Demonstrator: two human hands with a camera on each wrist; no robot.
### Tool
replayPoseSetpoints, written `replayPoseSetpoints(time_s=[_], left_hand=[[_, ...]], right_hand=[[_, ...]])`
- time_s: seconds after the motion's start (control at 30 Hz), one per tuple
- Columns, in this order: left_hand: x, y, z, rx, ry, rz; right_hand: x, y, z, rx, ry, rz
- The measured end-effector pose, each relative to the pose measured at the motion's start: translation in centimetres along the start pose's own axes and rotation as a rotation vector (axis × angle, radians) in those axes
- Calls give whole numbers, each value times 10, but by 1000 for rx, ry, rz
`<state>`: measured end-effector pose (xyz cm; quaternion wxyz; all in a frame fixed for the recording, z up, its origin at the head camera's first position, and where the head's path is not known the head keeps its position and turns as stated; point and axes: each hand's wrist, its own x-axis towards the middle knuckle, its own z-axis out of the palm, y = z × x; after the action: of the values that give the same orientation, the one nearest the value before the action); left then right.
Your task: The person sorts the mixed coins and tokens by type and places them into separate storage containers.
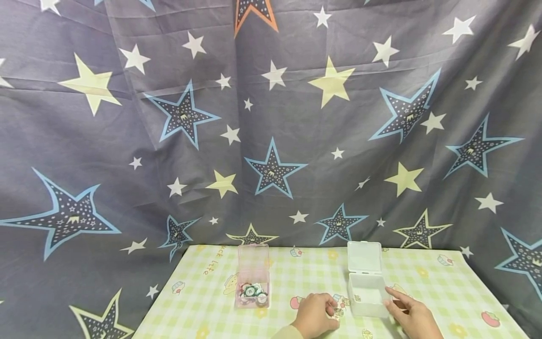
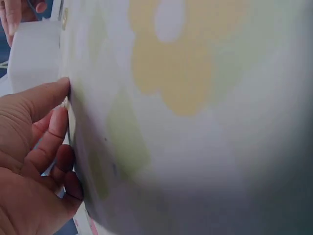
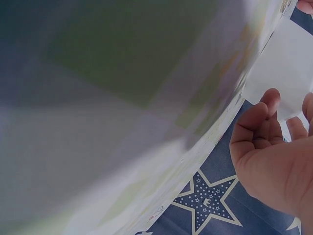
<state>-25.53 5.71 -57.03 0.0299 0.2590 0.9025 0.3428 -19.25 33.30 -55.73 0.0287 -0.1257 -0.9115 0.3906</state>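
Note:
On the checked cloth, a small white lidded box (image 1: 367, 301) stands with its lid (image 1: 364, 257) raised. My right hand (image 1: 412, 318) touches the box's right side with its fingertips, thumb and forefinger apart. To the left of the box, my left hand (image 1: 315, 314) is down at the cloth, pinching a small gold piece (image 2: 65, 102) between its fingertips. Another gold piece (image 1: 347, 301) lies just beyond that hand. Inside the box shows one gold piece (image 1: 357, 298), and one more gold piece (image 1: 367, 334) lies in front of it.
A pink clear box (image 1: 238, 301), its lid up, stands at the left with several round button-like pieces (image 1: 254, 290) in red, green, white and grey. Behind the table (image 1: 190, 287) hangs a dark star-patterned curtain (image 1: 288, 127), close to its back edge.

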Motion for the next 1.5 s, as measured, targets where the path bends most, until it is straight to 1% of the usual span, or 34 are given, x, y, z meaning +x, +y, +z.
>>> replayPoseSetpoints(time_s=[0.27, 0.43, 0.6, 0.67, 0.73, 0.83, 0.97, 1.1, 1.17, 1.23, 1.3, 1.43, 1.5], left_hand=[[2, 6, 0, 47, -28, -43], [1, 8, 2, 52, -28, -48], [4, 10, 2, 95, -32, -49], [5, 11, 2, 114, -54, -54], [4, 11, 0, 110, -80, -60], [2, 10, -3, 66, -116, -53], [-2, 6, -7, -12, -133, -23], [-5, 2, -8, -41, -134, 27], [-5, 1, -7, -44, -121, 59], [-5, -1, -5, -66, -108, 74], [-5, -4, -2, -112, -94, 62], [-4, -11, 1, -250, -84, 9], [-3, -14, 2, -294, -82, -4]], right_hand=[[0, 1, 1, 5, 3, 2], [0, 2, 2, 3, 8, -7], [1, 1, 2, 2, 9, -7], [1, 1, 3, 5, 9, -5], [1, 1, 3, 7, 6, -5], [1, 0, 3, 8, 9, -9], [1, 0, 2, 5, 16, -15], [1, 0, 1, 6, 10, -15], [1, 1, 1, 6, 7, -15], [1, 1, 1, 9, 7, -13], [1, 1, 1, 7, 7, -13], [0, 0, 0, 5, 1, -9], [0, 0, 0, 5, -1, -9]])
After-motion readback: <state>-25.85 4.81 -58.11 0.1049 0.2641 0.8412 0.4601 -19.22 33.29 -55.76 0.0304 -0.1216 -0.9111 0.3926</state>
